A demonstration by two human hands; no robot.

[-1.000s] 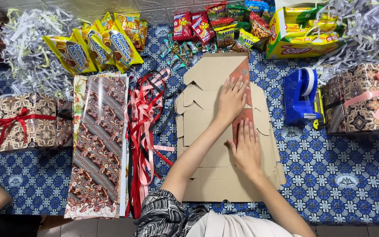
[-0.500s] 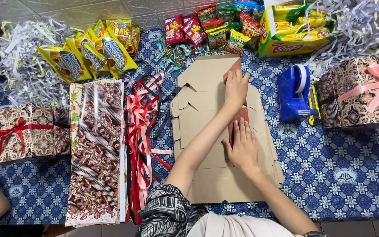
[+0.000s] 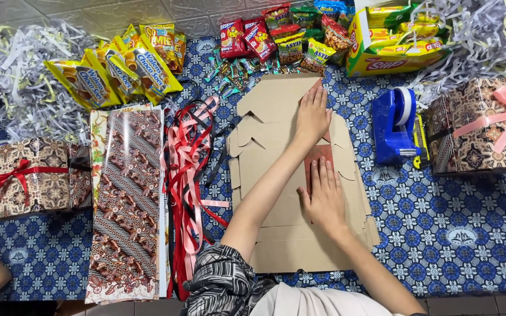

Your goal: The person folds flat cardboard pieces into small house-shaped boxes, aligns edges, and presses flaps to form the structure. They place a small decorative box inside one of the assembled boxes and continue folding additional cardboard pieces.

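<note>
Pressing flat, my left hand (image 3: 313,114) and right hand (image 3: 325,196) lay open-palmed on the unfolded cardboard box (image 3: 276,175), gripping nothing, beside the ribbons (image 3: 191,175).

A blue cloth (image 3: 440,222) with a white tile pattern covers the whole work surface. Along the top edge, pale grey floor tiles (image 3: 89,11) with a rough marbled look are visible. The light is bright and even, without strong shadows.
</note>
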